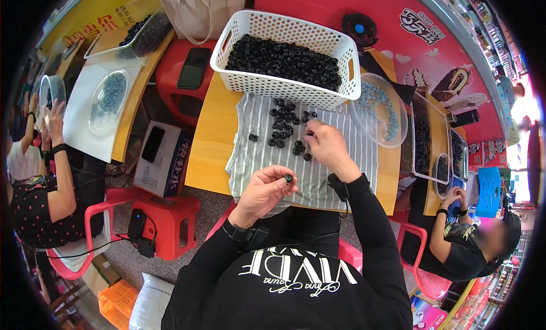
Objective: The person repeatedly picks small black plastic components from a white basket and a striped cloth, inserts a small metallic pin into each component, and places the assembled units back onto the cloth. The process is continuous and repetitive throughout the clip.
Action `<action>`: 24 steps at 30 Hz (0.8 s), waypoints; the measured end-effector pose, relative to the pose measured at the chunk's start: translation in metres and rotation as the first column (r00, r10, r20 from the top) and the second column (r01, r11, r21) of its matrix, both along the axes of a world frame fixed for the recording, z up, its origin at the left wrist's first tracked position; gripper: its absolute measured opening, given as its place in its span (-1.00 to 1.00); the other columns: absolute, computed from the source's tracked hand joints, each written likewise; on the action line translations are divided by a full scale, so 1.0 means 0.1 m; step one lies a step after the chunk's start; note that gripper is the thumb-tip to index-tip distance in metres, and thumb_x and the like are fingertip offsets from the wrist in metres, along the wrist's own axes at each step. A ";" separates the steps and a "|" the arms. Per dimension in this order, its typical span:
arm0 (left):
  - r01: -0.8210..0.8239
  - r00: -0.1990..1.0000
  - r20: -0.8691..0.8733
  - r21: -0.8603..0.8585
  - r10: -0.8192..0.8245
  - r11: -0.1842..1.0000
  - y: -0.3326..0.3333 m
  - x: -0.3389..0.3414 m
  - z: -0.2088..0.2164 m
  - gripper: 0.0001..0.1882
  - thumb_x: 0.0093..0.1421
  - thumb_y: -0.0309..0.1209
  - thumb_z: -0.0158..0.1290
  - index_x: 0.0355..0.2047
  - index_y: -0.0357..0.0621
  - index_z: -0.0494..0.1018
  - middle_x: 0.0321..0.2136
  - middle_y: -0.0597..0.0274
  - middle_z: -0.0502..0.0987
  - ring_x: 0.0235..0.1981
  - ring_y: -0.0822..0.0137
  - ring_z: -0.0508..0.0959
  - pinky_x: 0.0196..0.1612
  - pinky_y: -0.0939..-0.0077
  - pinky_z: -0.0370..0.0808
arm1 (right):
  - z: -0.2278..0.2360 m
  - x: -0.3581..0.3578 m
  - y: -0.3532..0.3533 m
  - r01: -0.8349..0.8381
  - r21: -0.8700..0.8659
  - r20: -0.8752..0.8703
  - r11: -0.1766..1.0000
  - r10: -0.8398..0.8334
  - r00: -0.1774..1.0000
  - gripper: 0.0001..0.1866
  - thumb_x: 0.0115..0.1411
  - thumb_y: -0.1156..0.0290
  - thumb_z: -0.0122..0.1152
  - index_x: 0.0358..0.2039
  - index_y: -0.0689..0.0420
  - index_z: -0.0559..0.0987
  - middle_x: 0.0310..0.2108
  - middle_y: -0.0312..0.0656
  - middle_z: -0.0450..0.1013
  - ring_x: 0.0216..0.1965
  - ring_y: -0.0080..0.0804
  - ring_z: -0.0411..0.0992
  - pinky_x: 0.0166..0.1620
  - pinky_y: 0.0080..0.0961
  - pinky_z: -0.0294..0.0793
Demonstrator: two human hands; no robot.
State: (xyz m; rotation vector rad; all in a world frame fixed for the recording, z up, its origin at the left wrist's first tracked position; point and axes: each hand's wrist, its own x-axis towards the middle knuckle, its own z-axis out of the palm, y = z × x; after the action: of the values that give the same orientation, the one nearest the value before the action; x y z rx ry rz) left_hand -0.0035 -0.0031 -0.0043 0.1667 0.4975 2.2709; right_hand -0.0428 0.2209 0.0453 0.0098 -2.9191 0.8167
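Observation:
My left hand (265,189) is raised over the near edge of a grey striped cloth (259,154) and pinches one small black ring (289,178) between thumb and fingertips. My right hand (327,146) rests palm down on the cloth, its fingertips touching a loose scatter of black rings (284,127). Behind the scatter stands a white plastic basket (278,88) filled with many more black rings. The cloth lies on a small yellow table (210,142).
A clear round dish of small grey-blue parts (382,109) sits right of the basket. A phone (193,67) lies on a red stool at the back. A person sits at the left by a white table, another at the right. Red stools (165,216) and a cardboard box stand left.

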 end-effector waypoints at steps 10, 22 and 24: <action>-0.017 0.998 -0.066 -0.059 0.013 0.998 0.02 0.01 0.02 -0.76 0.31 -0.49 0.10 -0.04 -0.32 0.48 -0.14 0.10 0.57 -0.15 0.28 0.59 -0.07 0.44 0.52 | 0.28 0.84 -0.11 0.123 -0.674 0.134 0.728 -0.043 0.990 -0.85 0.12 0.63 0.25 -0.26 0.25 0.57 -0.46 -0.29 0.48 -0.43 -0.62 0.43 -0.32 -0.61 0.42; 0.073 0.997 0.000 -0.078 -0.073 0.994 0.20 0.09 0.12 -0.74 0.31 -0.54 0.10 -0.01 -0.32 0.48 -0.15 0.14 0.58 -0.21 0.35 0.59 -0.10 0.46 0.55 | 0.30 1.17 -0.34 0.162 -0.958 0.165 0.238 -0.008 0.986 -0.86 0.22 0.70 0.13 -0.21 0.32 0.57 -0.26 -0.26 0.40 -0.22 -0.58 0.40 -0.11 -0.61 0.41; 0.084 0.996 -0.005 -0.074 -0.084 0.994 0.20 0.08 0.08 -0.75 0.30 -0.53 0.12 -0.03 -0.32 0.48 -0.17 0.13 0.58 -0.24 0.34 0.60 -0.12 0.46 0.56 | 0.23 1.16 -0.30 0.089 -0.953 0.101 0.290 0.029 0.994 -0.89 0.23 0.70 0.13 -0.23 0.33 0.55 -0.27 -0.27 0.40 -0.22 -0.58 0.40 -0.11 -0.59 0.41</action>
State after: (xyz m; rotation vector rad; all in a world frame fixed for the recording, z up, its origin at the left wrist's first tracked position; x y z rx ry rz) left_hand 0.0048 0.0171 0.0036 0.1566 0.5666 2.1675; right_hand 0.0733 0.1905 0.0680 -0.1924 -1.9221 2.4684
